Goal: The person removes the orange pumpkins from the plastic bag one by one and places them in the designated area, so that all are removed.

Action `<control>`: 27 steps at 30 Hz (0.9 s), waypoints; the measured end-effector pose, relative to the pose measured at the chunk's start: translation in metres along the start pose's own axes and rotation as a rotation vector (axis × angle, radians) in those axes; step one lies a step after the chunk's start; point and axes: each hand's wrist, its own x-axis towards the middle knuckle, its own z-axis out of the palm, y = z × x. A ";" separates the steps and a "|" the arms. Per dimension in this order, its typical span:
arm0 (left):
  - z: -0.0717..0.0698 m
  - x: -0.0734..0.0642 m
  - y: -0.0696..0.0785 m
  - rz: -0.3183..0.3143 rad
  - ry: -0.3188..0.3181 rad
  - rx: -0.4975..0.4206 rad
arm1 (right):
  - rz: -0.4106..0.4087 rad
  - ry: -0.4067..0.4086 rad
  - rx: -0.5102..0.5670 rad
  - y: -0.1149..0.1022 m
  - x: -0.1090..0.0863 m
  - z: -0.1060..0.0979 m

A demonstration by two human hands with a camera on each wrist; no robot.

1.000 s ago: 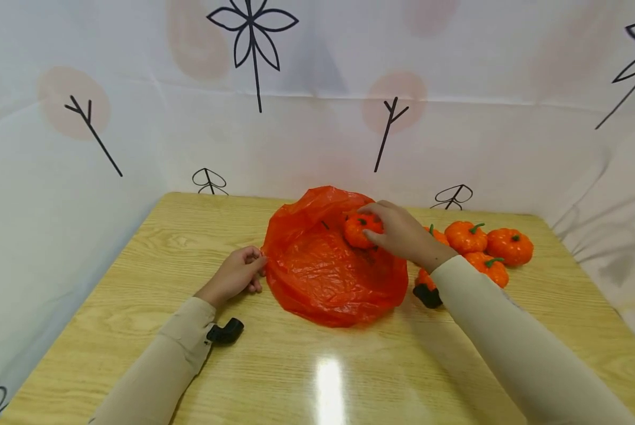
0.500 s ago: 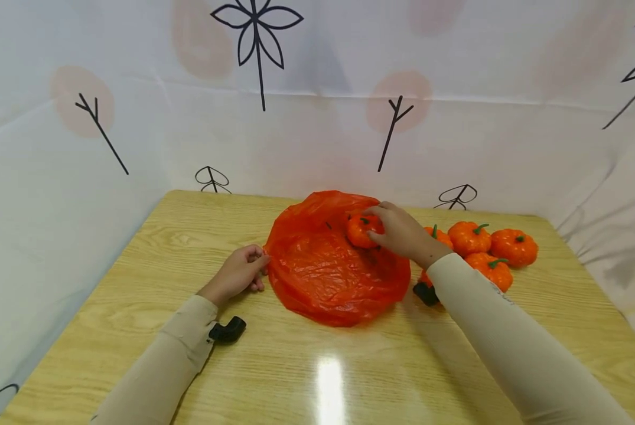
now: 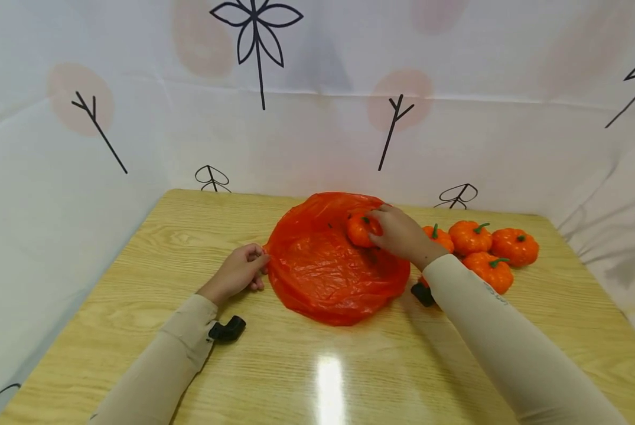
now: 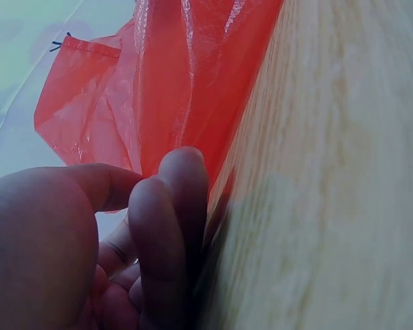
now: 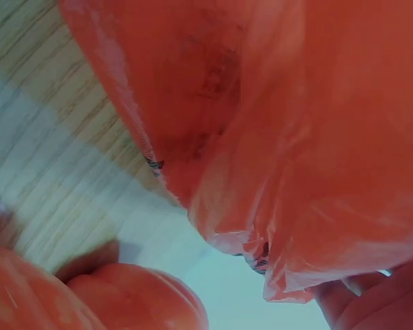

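A thin red plastic bag [image 3: 317, 271] lies spread on the table with its mouth facing up. Its left edge is pinched by my left hand [image 3: 237, 273] between thumb and fingertips; the left wrist view shows the thumb and fingers right at the bag's film [image 4: 186, 82]. Inside the bag, toward the back right, my right hand [image 3: 402, 235] grips a small orange toy pumpkin [image 3: 357, 230] with a green stem. In the right wrist view the bag [image 5: 351, 137] hides that pumpkin and most of the right hand [image 5: 389, 302].
Several more orange pumpkins [image 3: 470, 237] sit in a cluster to the right of the bag, partly behind the right forearm. The wooden table [image 3: 274, 372] meets a patterned white cloth [image 3: 317, 147] at its back edge. A black wrist device [image 3: 228, 329] is on the left sleeve.
Very little differs. The head view has shifted slightly, while the left hand keeps its pinch on the bag and the right hand keeps its grip on the pumpkin inside.
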 end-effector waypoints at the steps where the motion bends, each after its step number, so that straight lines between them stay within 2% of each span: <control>1: 0.000 0.000 0.000 0.004 -0.002 0.002 | 0.000 0.000 0.002 0.000 0.000 0.000; 13: 0.001 0.000 0.000 -0.004 -0.010 -0.006 | 0.055 -0.055 0.068 -0.002 -0.004 0.002; 22: 0.002 -0.017 0.027 -0.003 -0.028 -0.009 | 0.046 -0.103 0.138 -0.008 -0.006 0.005; 27: 0.002 -0.018 0.027 0.008 -0.028 -0.012 | 0.026 -0.127 0.151 -0.011 -0.010 0.009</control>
